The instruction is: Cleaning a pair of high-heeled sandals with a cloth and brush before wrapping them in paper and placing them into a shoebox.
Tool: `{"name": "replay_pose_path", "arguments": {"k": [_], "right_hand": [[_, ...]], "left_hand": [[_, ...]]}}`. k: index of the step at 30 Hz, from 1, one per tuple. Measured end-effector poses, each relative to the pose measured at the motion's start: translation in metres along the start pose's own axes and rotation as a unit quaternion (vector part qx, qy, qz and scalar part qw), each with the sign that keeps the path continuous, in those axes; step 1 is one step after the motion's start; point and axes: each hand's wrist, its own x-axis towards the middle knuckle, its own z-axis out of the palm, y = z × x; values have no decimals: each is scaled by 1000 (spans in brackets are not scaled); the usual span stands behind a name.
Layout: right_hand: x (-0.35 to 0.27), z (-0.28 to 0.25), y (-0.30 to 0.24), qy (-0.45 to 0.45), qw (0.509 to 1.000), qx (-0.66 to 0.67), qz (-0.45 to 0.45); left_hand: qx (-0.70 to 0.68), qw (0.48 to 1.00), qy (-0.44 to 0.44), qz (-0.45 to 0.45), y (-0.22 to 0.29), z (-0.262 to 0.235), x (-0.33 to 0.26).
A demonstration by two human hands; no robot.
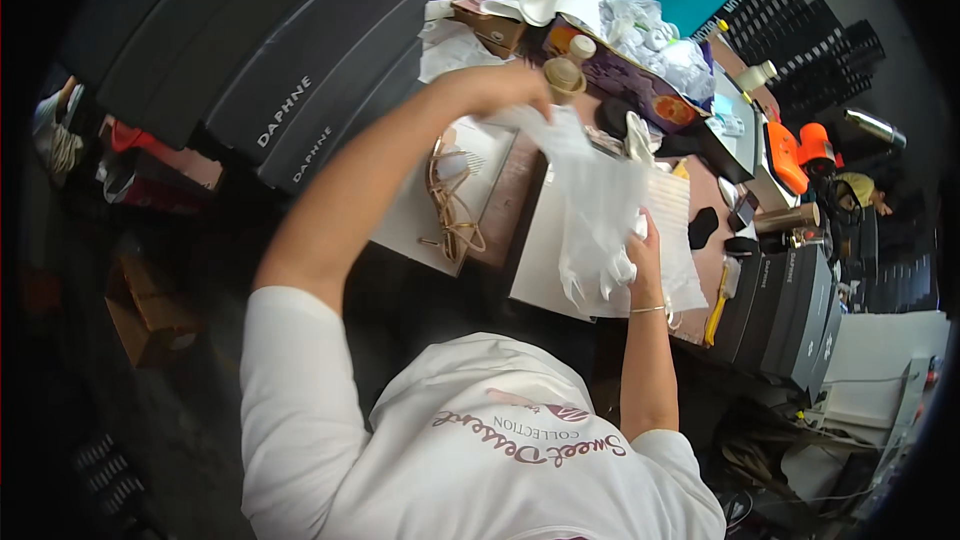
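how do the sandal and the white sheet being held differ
Colour: the sandal is tan; the sheet is white. Build: the sandal is strappy; the sheet is thin and broad. Pose: the sandal lies on a white surface; the sheet hangs from the left hand.

The head camera looks steeply down and forward from the person's own head, over the near white shirt, close below, to the surface farther out. Its wide fisheye lens bends the dark boxes on the left.
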Motion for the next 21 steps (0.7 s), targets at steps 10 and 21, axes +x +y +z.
{"name": "replay_pose_path", "arguments": {"k": [10,21], "right_hand": [[-6,50,-2,-164,817,-483,-269],[-36,72,0,-161,667,-719,-113]], "left_hand": [[153,967,152,-137,-40,45,-70],[97,939,322,71,141,39,-84]]}}
